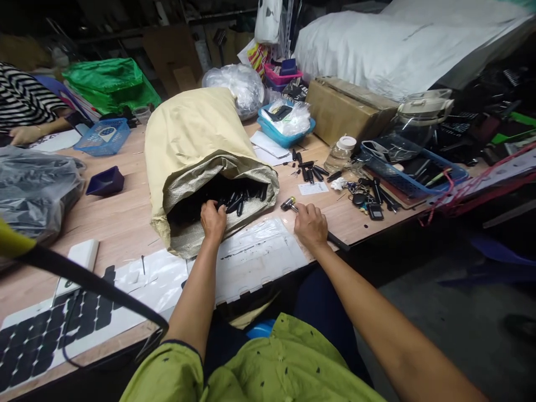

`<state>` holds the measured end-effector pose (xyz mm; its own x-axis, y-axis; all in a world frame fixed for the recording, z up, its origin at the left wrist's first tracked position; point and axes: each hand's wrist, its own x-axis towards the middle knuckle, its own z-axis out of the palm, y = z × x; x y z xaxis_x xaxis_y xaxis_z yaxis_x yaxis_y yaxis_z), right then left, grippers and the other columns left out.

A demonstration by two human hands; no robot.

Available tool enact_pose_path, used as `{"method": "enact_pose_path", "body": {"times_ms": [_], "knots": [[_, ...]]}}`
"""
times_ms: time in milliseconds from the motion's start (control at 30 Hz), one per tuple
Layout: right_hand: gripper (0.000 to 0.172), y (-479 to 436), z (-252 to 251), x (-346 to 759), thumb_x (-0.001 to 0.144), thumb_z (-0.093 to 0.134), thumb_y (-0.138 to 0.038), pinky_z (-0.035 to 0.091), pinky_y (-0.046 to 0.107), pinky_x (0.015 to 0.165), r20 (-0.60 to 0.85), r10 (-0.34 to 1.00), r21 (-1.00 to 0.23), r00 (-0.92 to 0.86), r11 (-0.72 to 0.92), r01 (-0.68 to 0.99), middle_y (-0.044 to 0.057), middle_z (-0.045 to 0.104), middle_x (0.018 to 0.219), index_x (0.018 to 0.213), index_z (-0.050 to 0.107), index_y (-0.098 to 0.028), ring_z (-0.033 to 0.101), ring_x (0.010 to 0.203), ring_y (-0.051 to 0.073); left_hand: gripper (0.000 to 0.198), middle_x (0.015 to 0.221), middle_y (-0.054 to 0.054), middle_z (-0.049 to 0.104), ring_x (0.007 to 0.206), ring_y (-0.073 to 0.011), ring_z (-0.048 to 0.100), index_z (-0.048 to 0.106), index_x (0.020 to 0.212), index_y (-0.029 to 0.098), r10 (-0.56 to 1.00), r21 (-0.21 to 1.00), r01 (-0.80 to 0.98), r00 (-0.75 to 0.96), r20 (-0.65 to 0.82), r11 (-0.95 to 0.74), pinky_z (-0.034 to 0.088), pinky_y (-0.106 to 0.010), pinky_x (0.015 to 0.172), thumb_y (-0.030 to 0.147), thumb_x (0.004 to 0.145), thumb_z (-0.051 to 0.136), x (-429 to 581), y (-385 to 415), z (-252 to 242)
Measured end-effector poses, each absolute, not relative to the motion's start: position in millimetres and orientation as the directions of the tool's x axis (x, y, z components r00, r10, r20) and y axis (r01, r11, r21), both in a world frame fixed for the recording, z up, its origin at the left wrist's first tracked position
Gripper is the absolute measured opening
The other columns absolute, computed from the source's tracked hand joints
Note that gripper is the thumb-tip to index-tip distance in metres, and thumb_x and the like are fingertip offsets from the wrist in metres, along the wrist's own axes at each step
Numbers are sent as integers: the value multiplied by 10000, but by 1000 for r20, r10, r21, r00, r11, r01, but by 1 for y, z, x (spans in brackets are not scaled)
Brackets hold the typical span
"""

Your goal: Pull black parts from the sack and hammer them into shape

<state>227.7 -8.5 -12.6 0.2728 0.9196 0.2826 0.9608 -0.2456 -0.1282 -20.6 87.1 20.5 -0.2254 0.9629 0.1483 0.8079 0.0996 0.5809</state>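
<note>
plainly, in the head view, the right hand was wrapped around a small hammer, gripped close behind its head, with the dark handle running out past the fist. the left hand was at the open mouth of a big cream sack, fingers curled against the black pieces heaped inside; whether it pinched one of them, i could not tell. the sack lay on the table, mouth towards the person, with a white sheet flat in front of it. more black parts lay in a loose cluster beyond the hammer, beside a paper slip.

for good handling, fingertips seemed better than a full fistful, since the pieces were slim and tangled together. the sack's lower lip was best left undisturbed, so nothing spilled. that short grip probably suited light, controlled taps, with the hammer's head well away from the left fingers.
</note>
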Motion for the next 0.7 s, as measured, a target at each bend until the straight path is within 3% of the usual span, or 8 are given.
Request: {"method": "enact_pose_path", "body": {"times_ms": [67, 167, 367, 700], "knots": [[330, -9, -12, 228, 922, 444, -201, 290, 334, 715, 280, 919, -129, 276, -249, 960, 115, 550, 972, 1199, 624, -191, 454, 914, 253, 147, 980, -107, 635, 963, -264, 600, 626, 978, 172, 956, 590, 808, -180, 232, 8, 488, -403, 889, 216, 849, 571, -25, 70, 25], [333, -9, -13, 230, 923, 442, -204, 289, 333, 709, 283, 921, -137, 268, -238, 961, 117, 549, 972, 1205, 619, -189, 452, 920, 257, 138, 980, -70, 631, 941, -229, 591, 619, 995, 201, 953, 618, 757, 22, 301, -213, 491, -363, 858, 226, 868, 571, -26, 36, 27], [342, -7, -13, 231, 927, 427, -206, 291, 336, 714, 280, 922, -134, 267, -238, 962, 123, 552, 984, 1213, 614, -185, 452, 924, 259, 130, 937, -39, 621, 905, -197, 574, 650, 983, 218, 916, 666, 639, 357, 186, -384, 484, -335, 834, 189, 870, 593, -7, -4, 4], [337, -7, -12, 230, 920, 442, -200, 298, 337, 712, 284, 918, -142, 277, -245, 959, 121, 556, 981, 1203, 626, -202, 451, 920, 255, 164, 883, -24, 581, 889, -203, 548, 673, 958, 226, 933, 685, 643, 320, 166, -342, 476, -344, 830, 215, 795, 693, 3, -1, -9]]}}
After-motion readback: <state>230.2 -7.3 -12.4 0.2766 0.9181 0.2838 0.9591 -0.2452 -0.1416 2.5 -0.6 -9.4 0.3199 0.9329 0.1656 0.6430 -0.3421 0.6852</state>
